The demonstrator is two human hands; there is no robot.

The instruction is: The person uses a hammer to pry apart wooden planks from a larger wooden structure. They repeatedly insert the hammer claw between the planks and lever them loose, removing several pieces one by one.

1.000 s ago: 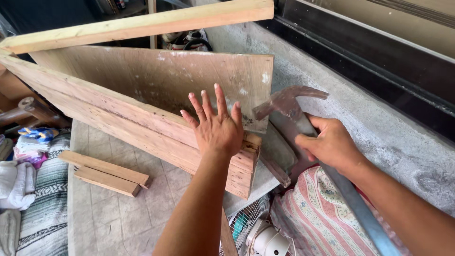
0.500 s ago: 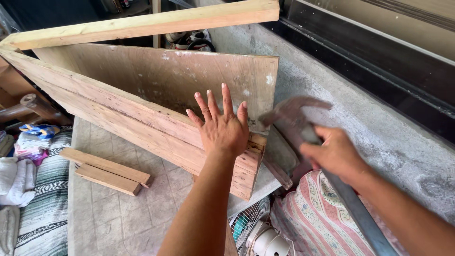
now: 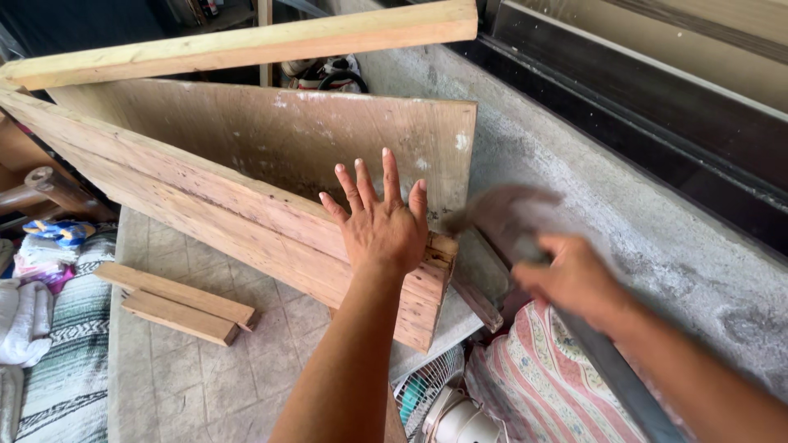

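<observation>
Your left hand (image 3: 382,226) lies flat, fingers spread, on the wooden plank (image 3: 246,221) near its right end, beside the plywood sheet (image 3: 328,139). Your right hand (image 3: 574,279) is clenched around a blurred hammer (image 3: 501,215). The plank looks stiff and heavy; brace it close to the end.

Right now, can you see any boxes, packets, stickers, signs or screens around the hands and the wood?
None that can be told for sure.
Maybe a packet: far left on the floor by the striped cloth, crumpled, blue and yellow, too small to tell.
The plywood board under the left hand carries no label.
</observation>
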